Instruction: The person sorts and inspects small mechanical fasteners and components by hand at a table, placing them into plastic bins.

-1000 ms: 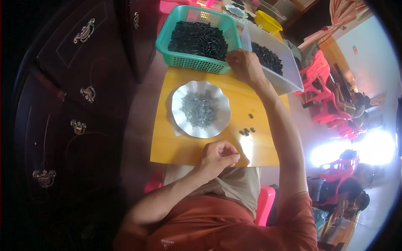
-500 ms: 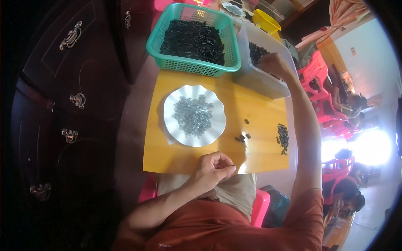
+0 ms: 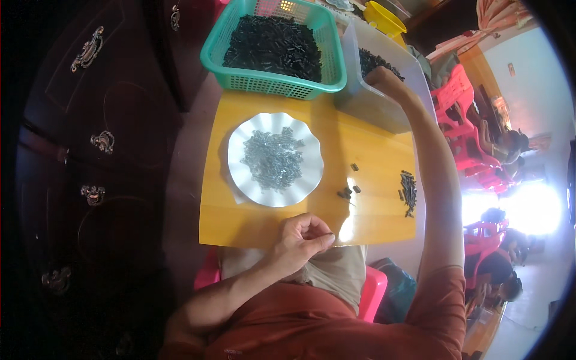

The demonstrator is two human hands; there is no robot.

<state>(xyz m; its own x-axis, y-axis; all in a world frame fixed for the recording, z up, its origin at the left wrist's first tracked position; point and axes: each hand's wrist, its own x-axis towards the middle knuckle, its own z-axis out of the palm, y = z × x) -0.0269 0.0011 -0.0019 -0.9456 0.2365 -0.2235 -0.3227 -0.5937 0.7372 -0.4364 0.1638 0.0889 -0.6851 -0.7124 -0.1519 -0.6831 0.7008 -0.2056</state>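
Observation:
My left hand (image 3: 305, 238) is at the near edge of the yellow table, thumb and forefinger pinched together; whatever is between them is too small to name. Reaching far right, my right hand (image 3: 387, 83) is inside a translucent plastic bin (image 3: 375, 109), its fingers hidden behind the wall. Small black cylindrical pieces (image 3: 373, 60) lie in that bin. A scalloped white plate (image 3: 240, 174) holds a heap of small clear pieces (image 3: 273, 159). Several black pieces (image 3: 348, 192) lie loose right of the plate, and a larger pile (image 3: 408, 193) sits by the table's right edge.
A green perforated basket (image 3: 273, 83) full of black pieces (image 3: 273, 48) stands at the table's far side. Beyond the bin is a yellow bowl (image 3: 384, 19). Dark drawers (image 3: 66, 156) line the left. Pink chairs (image 3: 459, 120) and other people (image 3: 498, 267) are at right.
My right hand stays in the bin, its fingers now lower behind the wall. My left hand keeps its pinch. The whole view has shifted slightly.

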